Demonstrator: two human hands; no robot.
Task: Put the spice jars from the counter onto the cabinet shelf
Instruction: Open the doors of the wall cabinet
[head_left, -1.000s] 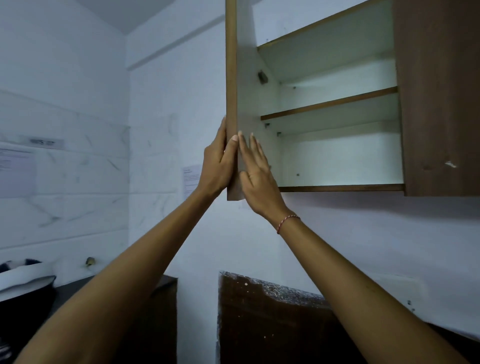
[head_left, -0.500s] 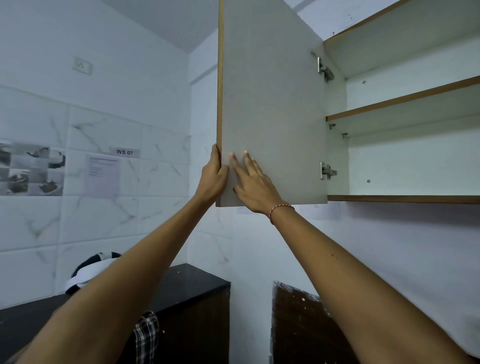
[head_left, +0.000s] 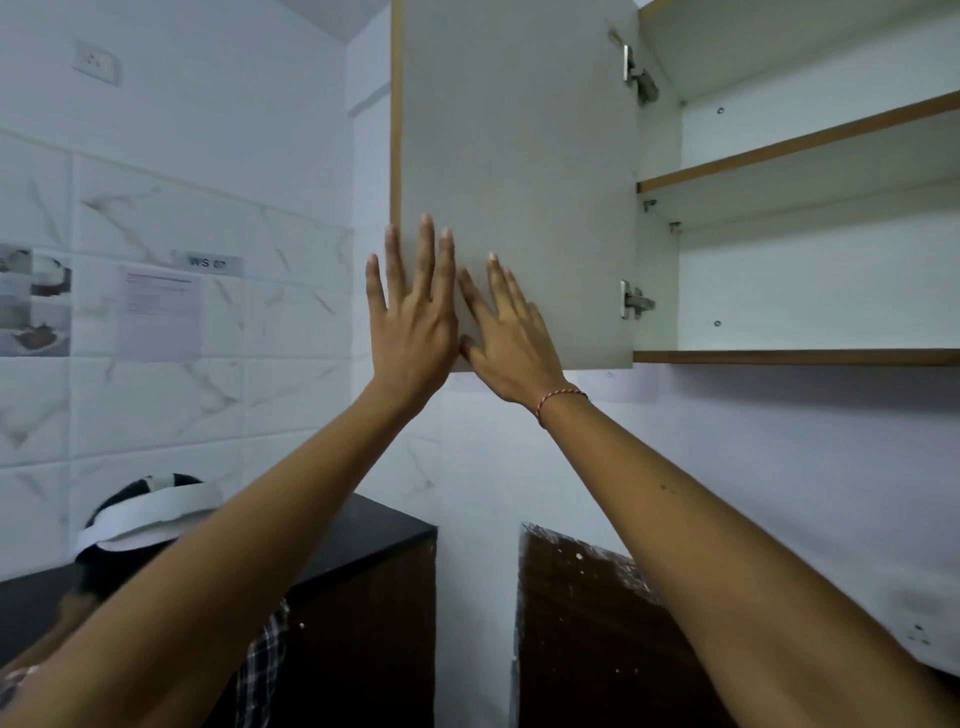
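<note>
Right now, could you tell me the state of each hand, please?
Left hand: open, flat on cabinet door.
Right hand: open, flat on it, empty.

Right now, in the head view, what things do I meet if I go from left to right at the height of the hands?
Paper sheet on the tiles → left hand → right hand → lower door hinge → open cabinet shelf.

Two hands (head_left: 415, 332), one open cabinet door (head_left: 519, 156), two hinges (head_left: 635, 301), two shelves (head_left: 800, 150).
</note>
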